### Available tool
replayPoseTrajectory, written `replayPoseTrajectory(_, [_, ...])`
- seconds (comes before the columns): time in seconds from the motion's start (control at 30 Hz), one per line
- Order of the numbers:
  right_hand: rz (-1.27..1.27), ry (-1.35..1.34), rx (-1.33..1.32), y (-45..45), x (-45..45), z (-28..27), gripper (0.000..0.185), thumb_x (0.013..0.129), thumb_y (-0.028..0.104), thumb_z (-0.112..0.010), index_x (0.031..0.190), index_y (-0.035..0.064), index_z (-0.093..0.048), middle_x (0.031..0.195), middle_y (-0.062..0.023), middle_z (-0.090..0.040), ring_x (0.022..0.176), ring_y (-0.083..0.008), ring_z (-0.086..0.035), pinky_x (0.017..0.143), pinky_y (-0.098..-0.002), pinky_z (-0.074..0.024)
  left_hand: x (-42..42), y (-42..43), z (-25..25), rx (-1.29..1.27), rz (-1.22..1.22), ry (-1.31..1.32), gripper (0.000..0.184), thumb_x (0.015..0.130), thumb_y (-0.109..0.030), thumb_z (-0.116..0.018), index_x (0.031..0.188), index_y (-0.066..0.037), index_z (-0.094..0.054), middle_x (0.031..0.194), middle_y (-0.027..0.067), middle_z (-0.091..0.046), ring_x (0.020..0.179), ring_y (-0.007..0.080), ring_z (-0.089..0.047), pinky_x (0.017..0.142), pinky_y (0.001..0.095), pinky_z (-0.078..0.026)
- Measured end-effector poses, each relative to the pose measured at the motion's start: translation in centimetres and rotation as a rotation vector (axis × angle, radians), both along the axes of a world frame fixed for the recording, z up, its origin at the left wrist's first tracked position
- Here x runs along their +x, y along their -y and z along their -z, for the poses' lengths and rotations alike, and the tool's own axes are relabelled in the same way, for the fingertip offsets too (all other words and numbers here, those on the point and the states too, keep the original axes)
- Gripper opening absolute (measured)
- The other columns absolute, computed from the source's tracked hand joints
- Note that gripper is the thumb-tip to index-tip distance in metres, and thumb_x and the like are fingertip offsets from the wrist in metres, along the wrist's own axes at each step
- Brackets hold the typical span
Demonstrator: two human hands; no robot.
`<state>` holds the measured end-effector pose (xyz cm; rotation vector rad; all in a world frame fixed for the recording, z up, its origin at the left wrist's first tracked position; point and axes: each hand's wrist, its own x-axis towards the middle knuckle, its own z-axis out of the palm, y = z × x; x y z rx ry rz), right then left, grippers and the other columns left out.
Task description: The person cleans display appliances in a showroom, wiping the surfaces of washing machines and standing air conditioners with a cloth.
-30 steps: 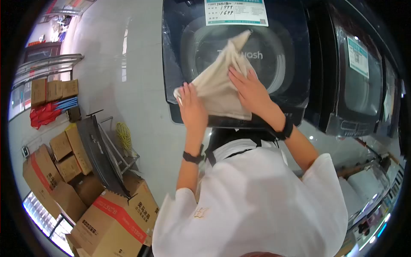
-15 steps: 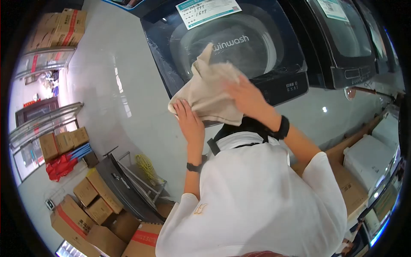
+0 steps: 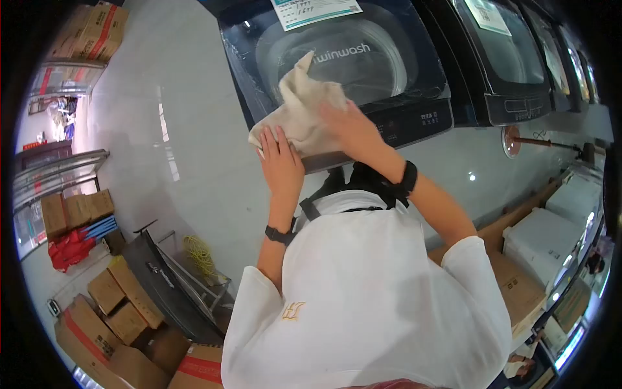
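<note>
A beige cloth (image 3: 295,117) lies bunched over the near left corner of a dark top-loading washing machine (image 3: 431,71), one corner of it standing up in a peak. Fingers stretched and slightly apart, my left hand (image 3: 280,159) rests on the cloth's near left part, at the machine's front edge. My right hand (image 3: 350,129) is on the right part of the cloth, beside the control panel (image 3: 414,123); its fingers are smeared by motion, so their grip is unclear. The glass lid (image 3: 369,74) reads "winwash", and a price card (image 3: 317,13) lies at its back.
More washing machines (image 3: 515,71) stand to the right. On the left floor are cardboard boxes (image 3: 126,321), a dark panel on a metal frame (image 3: 165,279) and a yellow cord (image 3: 199,254). White packages (image 3: 544,240) are at the right. Glossy tiles (image 3: 136,168) cover the floor.
The view has shifted, so the machine and the surroundings sit slightly further left. My right hand has moved slightly across the cloth; my left hand stays at its near left part.
</note>
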<state>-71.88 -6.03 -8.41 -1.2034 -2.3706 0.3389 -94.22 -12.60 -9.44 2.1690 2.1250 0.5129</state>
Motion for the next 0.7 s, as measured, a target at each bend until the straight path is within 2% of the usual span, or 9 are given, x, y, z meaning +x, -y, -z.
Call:
replayPoseTrajectory(0.17, [0.087, 0.106, 0.050, -3.0, 1.0, 0.6, 0.063, 0.085, 0.008, -0.061, 0.146, 0.0036, -0.050, 0.153, -0.0125, -0.052, 0.123, -0.0423, -0.059, 0.116, -0.0558, -0.0384, 0.1, 0.3, -0.1, 0.028, -0.034, 0.036, 0.054, 0.098, -0.012, -0.055, 0.150, 0.001, -0.047, 0.158, 0.0266, -0.042, 0.147, 0.0441, -0.039, 0.118, 0.0614, -0.031])
replayPoseTrajectory(0.3, [0.134, 0.047, 0.128, -5.5, -3.4, 1.1, 0.053, 0.083, 0.007, -0.061, 0.136, 0.0001, -0.059, 0.148, -0.0157, -0.056, 0.117, -0.0456, -0.060, 0.110, -0.0544, -0.0424, 0.2, -1.8, 0.2, 0.052, -0.056, 0.039, 0.053, 0.096, -0.010, -0.056, 0.147, 0.002, -0.051, 0.157, 0.0246, -0.044, 0.147, 0.0415, -0.040, 0.119, 0.0597, -0.031])
replayPoseTrajectory(0.4, [0.007, 0.068, 0.156, -3.7, -5.1, 1.3, 0.051, 0.082, 0.005, -0.060, 0.133, -0.0016, -0.061, 0.148, -0.0162, -0.056, 0.116, -0.0464, -0.060, 0.107, -0.0541, -0.0438, -0.2, -0.9, 0.6, 0.062, -0.074, 0.036, 0.055, 0.093, -0.008, -0.058, 0.146, 0.002, -0.052, 0.157, 0.0232, -0.045, 0.147, 0.0405, -0.040, 0.120, 0.0587, -0.030])
replayPoseTrajectory(0.43, [-0.024, 0.061, 0.155, -2.8, -4.9, 0.9, 0.053, 0.082, 0.005, -0.060, 0.134, -0.0011, -0.060, 0.148, -0.0159, -0.055, 0.116, -0.0460, -0.060, 0.108, -0.0542, -0.0435, -0.1, -0.9, 0.8, 0.074, -0.080, 0.040, 0.056, 0.092, -0.008, -0.059, 0.146, 0.002, -0.052, 0.157, 0.0229, -0.045, 0.148, 0.0403, -0.040, 0.120, 0.0585, -0.030])
replayPoseTrajectory(0.53, [-0.078, 0.078, 0.129, -0.6, -2.7, -0.1, 0.058, 0.083, 0.004, -0.060, 0.141, 0.0022, -0.056, 0.152, -0.0142, -0.053, 0.116, -0.0450, -0.060, 0.111, -0.0563, -0.0410, -0.3, 0.6, 1.2, 0.084, -0.108, 0.033, 0.046, 0.102, -0.014, -0.053, 0.146, 0.002, -0.052, 0.156, 0.0232, -0.046, 0.145, 0.0411, -0.043, 0.117, 0.0592, -0.035])
replayPoseTrajectory(0.6, [-0.066, 0.124, 0.082, -0.6, -0.7, 0.2, 0.064, 0.084, 0.002, -0.059, 0.148, 0.0068, -0.051, 0.157, -0.0117, -0.048, 0.119, -0.0446, -0.060, 0.116, -0.0597, -0.0369, -0.4, 1.1, 1.1, 0.113, -0.099, 0.062, 0.046, 0.102, -0.014, -0.054, 0.145, 0.002, -0.052, 0.156, 0.0230, -0.046, 0.145, 0.0404, -0.043, 0.117, 0.0590, -0.035])
replayPoseTrajectory(0.7, [-0.036, 0.149, 0.022, -3.1, 0.2, 0.6, 0.065, 0.086, 0.002, -0.058, 0.150, 0.0091, -0.049, 0.157, -0.0106, -0.049, 0.120, -0.0415, -0.060, 0.116, -0.0613, -0.0362, -0.4, 0.7, 1.2, 0.148, -0.108, 0.044, 0.046, 0.101, -0.014, -0.055, 0.144, 0.002, -0.054, 0.155, 0.0231, -0.046, 0.145, 0.0406, -0.043, 0.117, 0.0589, -0.035])
